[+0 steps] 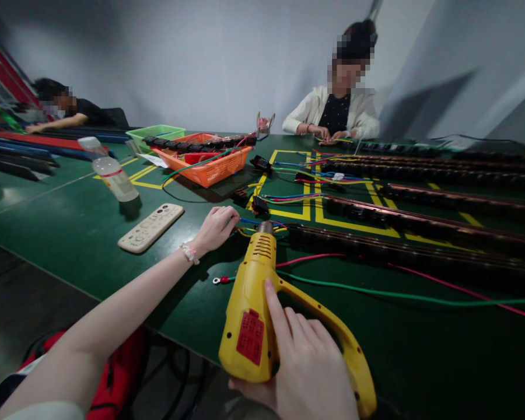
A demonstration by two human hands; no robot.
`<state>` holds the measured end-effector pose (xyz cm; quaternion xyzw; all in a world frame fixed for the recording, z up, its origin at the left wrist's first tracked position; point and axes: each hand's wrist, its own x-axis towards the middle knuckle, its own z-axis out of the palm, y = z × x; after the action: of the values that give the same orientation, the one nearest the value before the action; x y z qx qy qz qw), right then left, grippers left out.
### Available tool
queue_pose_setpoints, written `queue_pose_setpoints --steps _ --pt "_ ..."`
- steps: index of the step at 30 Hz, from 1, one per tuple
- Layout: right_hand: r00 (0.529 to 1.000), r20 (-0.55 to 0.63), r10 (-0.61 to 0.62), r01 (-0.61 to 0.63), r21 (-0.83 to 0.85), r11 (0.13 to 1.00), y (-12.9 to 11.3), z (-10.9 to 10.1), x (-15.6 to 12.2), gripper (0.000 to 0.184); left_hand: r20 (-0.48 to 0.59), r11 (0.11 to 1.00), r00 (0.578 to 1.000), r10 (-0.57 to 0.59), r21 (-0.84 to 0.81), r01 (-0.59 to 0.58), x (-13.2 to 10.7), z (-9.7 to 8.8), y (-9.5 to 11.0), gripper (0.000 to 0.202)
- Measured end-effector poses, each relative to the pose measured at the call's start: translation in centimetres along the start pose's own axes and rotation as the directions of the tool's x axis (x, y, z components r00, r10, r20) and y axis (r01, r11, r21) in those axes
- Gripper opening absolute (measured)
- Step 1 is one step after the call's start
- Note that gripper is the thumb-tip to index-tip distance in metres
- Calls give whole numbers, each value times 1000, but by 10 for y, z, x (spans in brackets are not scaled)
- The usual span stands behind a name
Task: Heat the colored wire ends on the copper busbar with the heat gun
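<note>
My right hand grips a yellow heat gun around its body, the index finger stretched along the side. The metal nozzle points away from me, over a bundle of coloured wires. Those wires run from the end of a long black strip with copper-coloured bars. Left of the nozzle, my left hand is closed in a pinch on the blue and yellow wires. Beneath the heat gun passes a green wire ending in a red ring terminal.
A phone and a tilted-looking bottle are on the green table at left. Behind stand an orange basket and a green basket. More strips lie at right. Another person works across the table; one more is far left.
</note>
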<state>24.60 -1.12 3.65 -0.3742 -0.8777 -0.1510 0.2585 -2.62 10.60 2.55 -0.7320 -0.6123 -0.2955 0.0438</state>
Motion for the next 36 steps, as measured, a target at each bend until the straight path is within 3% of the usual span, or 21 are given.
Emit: queue_pose_setpoints --steps 7,15,24,36 --pt "999 -34 -17 16 -46 999 20 -4 -15 117 14 1000 1000 16 -2 -16 0 -1 0 30" --pt "998 -44 -34 30 -92 995 19 -6 -15 104 36 1000 999 31 -1 -31 1 0 -4 33" --pt "999 -43 0 -3 -69 998 0 -1 -8 94 35 1000 999 26 -7 -26 1 1 -2 33" --pt "1000 21 15 -16 57 998 -38 11 11 116 41 1000 999 -1 -27 3 2 3 -6 33"
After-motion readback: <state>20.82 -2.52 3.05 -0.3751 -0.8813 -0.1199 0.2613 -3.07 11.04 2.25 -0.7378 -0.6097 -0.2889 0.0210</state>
